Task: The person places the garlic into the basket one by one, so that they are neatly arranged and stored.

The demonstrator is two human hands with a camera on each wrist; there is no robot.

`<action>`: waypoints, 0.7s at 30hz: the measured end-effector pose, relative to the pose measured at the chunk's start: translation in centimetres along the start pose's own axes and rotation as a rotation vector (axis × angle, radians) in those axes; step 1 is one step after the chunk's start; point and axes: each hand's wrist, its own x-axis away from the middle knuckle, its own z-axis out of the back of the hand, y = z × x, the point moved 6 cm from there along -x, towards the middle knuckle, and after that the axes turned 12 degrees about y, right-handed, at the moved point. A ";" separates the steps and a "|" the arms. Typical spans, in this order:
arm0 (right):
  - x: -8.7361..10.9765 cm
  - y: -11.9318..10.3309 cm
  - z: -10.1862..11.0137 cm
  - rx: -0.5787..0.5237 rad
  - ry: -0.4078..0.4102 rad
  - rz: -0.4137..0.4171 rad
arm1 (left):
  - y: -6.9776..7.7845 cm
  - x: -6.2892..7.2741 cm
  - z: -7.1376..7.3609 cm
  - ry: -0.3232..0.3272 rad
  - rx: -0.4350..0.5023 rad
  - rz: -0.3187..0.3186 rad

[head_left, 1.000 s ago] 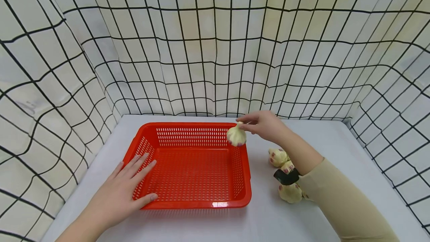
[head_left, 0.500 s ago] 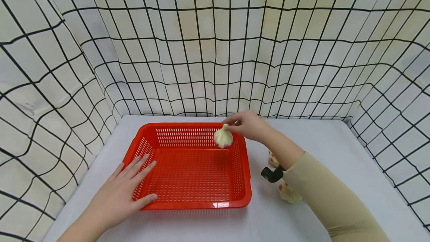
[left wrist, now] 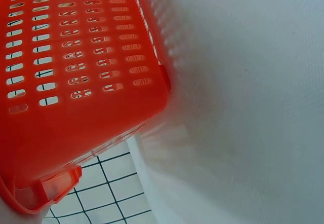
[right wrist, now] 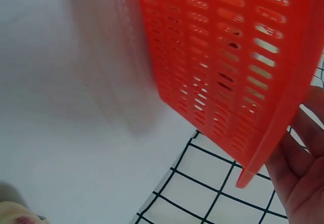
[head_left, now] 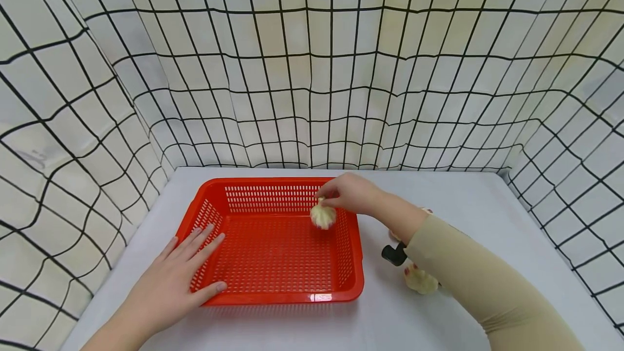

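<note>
On a white-covered table [head_left: 292, 329] ringed by black netting [head_left: 312, 91], a person's right hand [head_left: 352, 194] pinches a pale garlic bulb [head_left: 323, 216] by its stem, thumb and fingers together at the neck. The bulb hangs over the inside of a red plastic basket [head_left: 273, 298], near its far right corner; whether it touches the basket cannot be told. At the opposite side, the left hand [head_left: 170, 286] lies spread across the basket's left rim, its thumb on the near corner.

More purple-flecked bulbs [head_left: 420, 279] lie on the table to the right of the basket, partly hidden by the right arm in its beige sleeve [head_left: 478, 275]. A black object [head_left: 394, 254] sits at the cuff. The right wrist view shows the basket's slotted wall, the right hand beyond its rim, and part of a bulb in the lower corner.
</note>
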 end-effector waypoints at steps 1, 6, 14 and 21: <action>-0.1 -0.1 -0.1 0.002 -0.001 0.011 | 0.0 0.0 0.0 -0.006 0.002 0.003; -0.4 -0.2 -1.0 0.049 -0.009 0.054 | 0.0 0.0 0.1 -0.027 0.008 0.015; -0.8 0.2 -2.3 0.131 -0.044 0.069 | 0.0 0.1 -0.2 -0.054 0.007 0.038; -1.0 0.4 -2.6 0.191 -0.042 0.118 | 0.0 0.1 -0.2 -0.057 0.019 0.051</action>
